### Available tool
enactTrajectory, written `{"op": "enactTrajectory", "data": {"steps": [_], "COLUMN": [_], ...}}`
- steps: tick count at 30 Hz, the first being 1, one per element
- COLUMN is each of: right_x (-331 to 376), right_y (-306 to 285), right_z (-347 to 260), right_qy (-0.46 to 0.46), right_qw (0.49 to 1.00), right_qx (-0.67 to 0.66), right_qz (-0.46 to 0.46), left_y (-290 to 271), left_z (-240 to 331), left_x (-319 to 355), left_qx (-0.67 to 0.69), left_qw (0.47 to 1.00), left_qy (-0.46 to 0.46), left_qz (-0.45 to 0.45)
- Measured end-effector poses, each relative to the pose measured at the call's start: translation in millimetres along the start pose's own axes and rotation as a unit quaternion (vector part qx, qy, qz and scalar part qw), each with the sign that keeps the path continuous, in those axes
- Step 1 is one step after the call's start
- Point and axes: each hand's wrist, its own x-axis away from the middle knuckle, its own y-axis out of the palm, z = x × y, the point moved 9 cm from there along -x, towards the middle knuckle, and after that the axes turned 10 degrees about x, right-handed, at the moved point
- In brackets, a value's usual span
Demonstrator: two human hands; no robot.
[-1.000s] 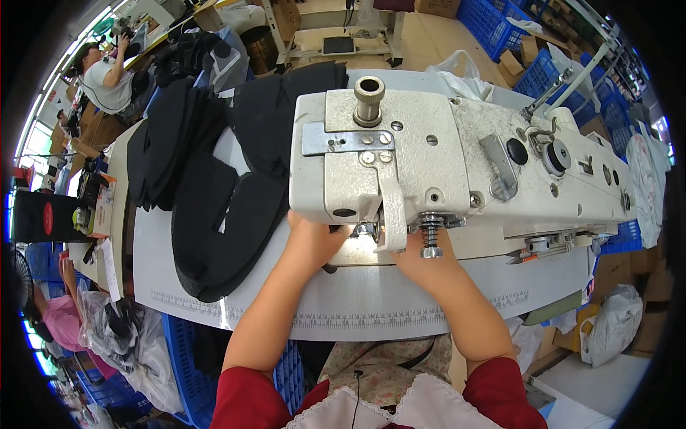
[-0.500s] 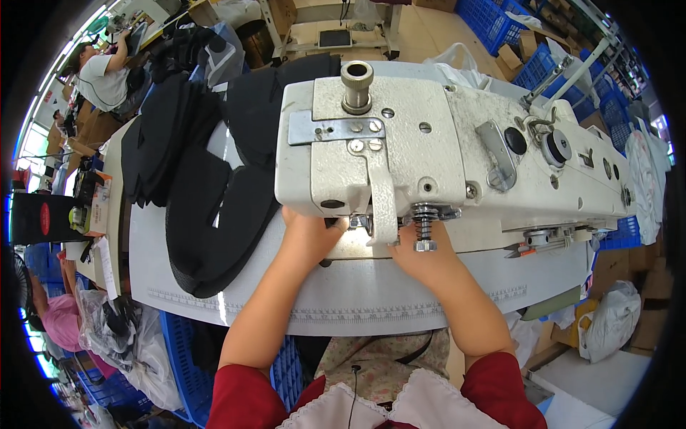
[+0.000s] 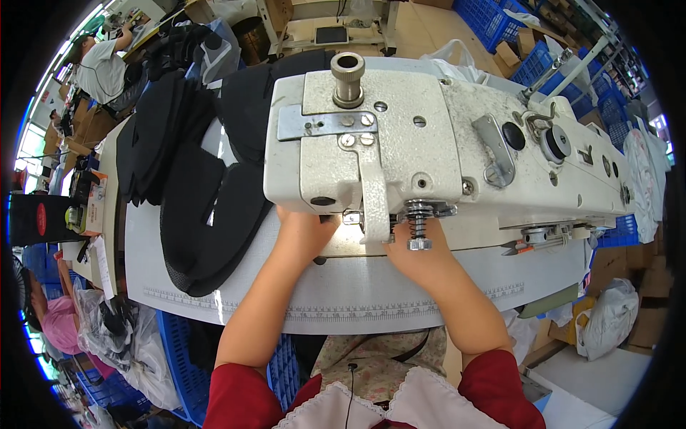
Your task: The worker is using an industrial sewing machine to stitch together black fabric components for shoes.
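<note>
A white industrial sewing machine (image 3: 400, 143) stands before me, its head covering the needle area from above. My left hand (image 3: 301, 232) rests at the left of the presser area, thumb toward the lit metal parts, its other fingers hidden beneath the head. To the right of the needle area, behind the spring-loaded screw (image 3: 419, 227), lies my right hand (image 3: 421, 252), fingers likewise out of sight. Whatever the hands hold is hidden. Black padded fabric pieces (image 3: 207, 229) with curved edges lie left of the machine, and a stack of them (image 3: 153, 143) sits farther left.
A printed ruler (image 3: 371, 312) runs along the front of the pale table (image 3: 236, 307). A blue crate (image 3: 175, 357) stands below at left. Snips or a similar pointed tool (image 3: 516, 248) lie under the machine arm. Another person (image 3: 103, 71) sits at far left.
The whole view has shifted slightly, putting the machine a little farther left and up. Both hands stay beside the needle area; the left thumb shows a bit less under the head.
</note>
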Motion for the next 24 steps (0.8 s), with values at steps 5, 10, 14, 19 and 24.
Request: {"op": "enactTrajectory", "data": {"steps": [5, 10, 14, 19, 24], "right_x": [-1, -1, 0, -1, -3], "right_y": [-1, -4, 1, 2, -4], "right_z": [0, -4, -2, -1, -4], "right_qy": [0.002, -0.01, -0.004, -0.003, -0.003], "right_qw": [1.0, 0.999, 0.999, 0.998, 1.0], "right_qx": [0.005, 0.021, 0.042, 0.057, 0.022], "right_qz": [0.001, 0.023, 0.003, 0.0, 0.014], "left_y": [9, 7, 2, 9, 5], "left_z": [-15, -13, -1, -14, -16], "left_x": [0, -3, -3, -3, -3], "left_qx": [-0.005, -0.025, -0.015, -0.045, -0.022], "left_qw": [1.0, 0.997, 0.992, 0.996, 0.995], "left_qy": [0.006, 0.036, 0.08, 0.041, 0.046], "left_qz": [0.012, 0.058, 0.096, 0.06, 0.081]}}
